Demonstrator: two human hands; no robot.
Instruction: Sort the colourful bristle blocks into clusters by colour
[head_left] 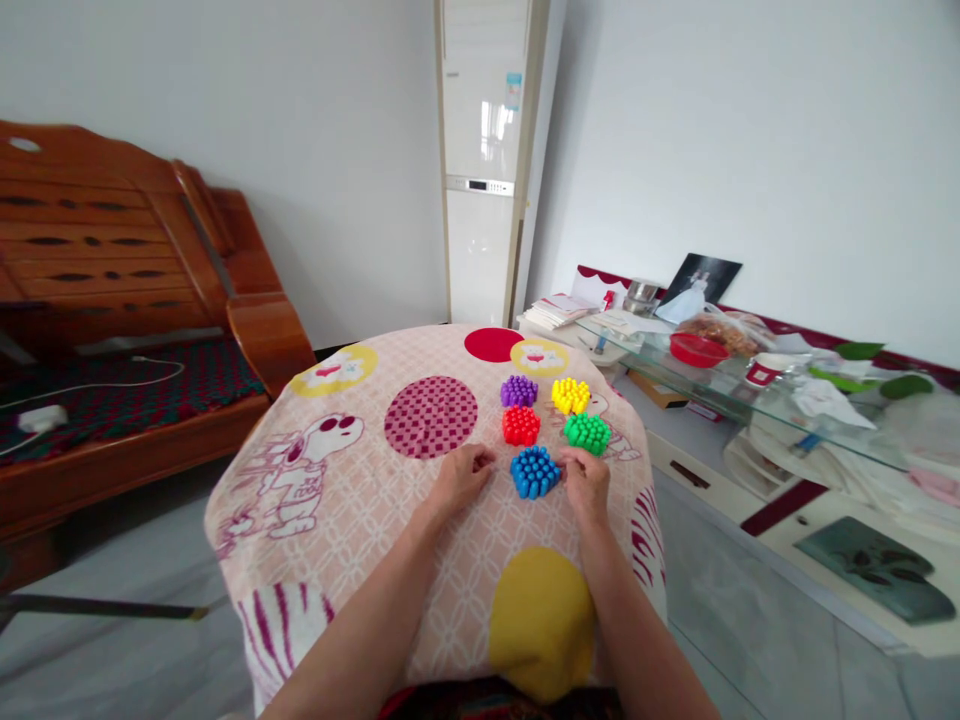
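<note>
On the cloth-covered round table point(352, 500), a cluster of blue round-tipped pieces point(535, 472) lies between my two hands. My left hand point(461, 478) rests to its left, apart from it, with the fingers loosely bent and nothing visible in them. Close against the cluster's right edge is my right hand point(587, 485), thumb and forefinger slightly apart; whether they touch the pieces I cannot tell. Behind the blue cluster sit a red cluster point(520, 426) and a green cluster point(587, 433). Farther back are a purple cluster point(519, 391) and a yellow cluster point(571, 396).
A glass-topped cabinet point(637, 345) on the right carries a red bowl point(697, 350), a paper cup point(763, 371), papers and bags. To the left stands a wooden bench point(97, 230). A tall white air conditioner point(480, 240) fills the corner behind the table.
</note>
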